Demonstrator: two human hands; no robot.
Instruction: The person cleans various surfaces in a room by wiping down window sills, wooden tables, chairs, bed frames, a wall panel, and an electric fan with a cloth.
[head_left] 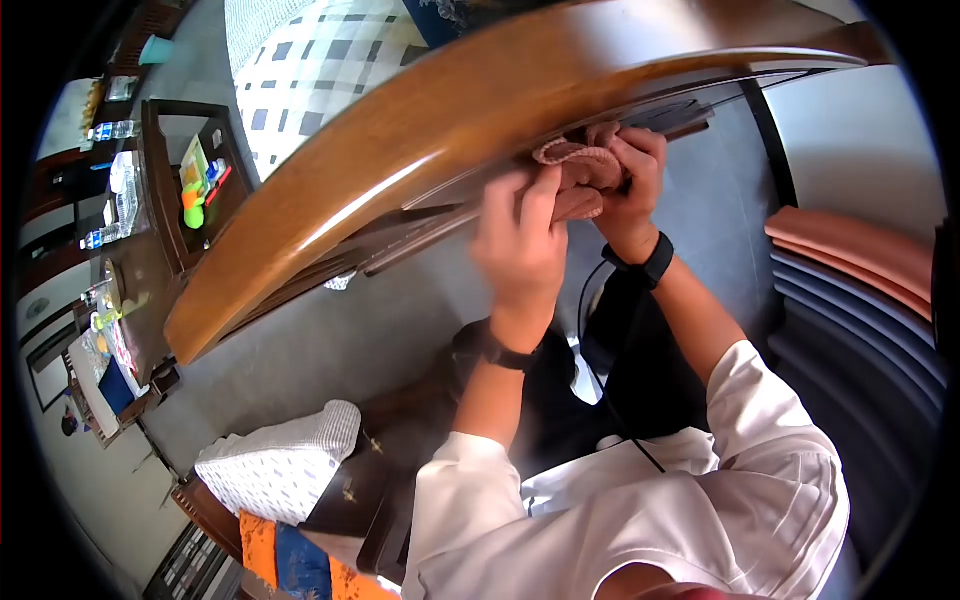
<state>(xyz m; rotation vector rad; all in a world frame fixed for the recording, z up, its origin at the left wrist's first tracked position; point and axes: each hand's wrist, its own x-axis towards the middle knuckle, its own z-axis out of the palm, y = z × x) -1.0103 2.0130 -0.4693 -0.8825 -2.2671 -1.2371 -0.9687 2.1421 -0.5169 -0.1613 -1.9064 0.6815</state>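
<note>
A person is holding a brown cloth (585, 165) with both hands, just under the lower edge of a curved wooden rail (400, 165). The cloth is lying between the two sets of fingers: to the right of the left hand's (520, 245) fingertips, and on the left side of the right hand (637, 185). Neither hand is clearly nearer, since both are meeting it. The right fingers are closing around its upper folds; the left fingers, somewhat blurred, are pinching its near left edge. Bunched as it is, the cloth is showing no clear long axis; its loose folds are bulging toward the left palm.

The rail is running slantwise from lower left to upper right, standing between the person and the checked bedding (330, 70), and it is blocking the way straight ahead above the hands. Slats (425, 238) beneath it are leaving the fingers little room. A black cable (581, 325) is hanging between the forearms, and a dark band is circling each wrist.

Farther right, orange and dark padding (850, 255) is standing in layers. At lower left a patterned pillow (275, 480) is resting on dark furniture, while bottles (112, 130) are standing on a distant tabletop (140, 275).
</note>
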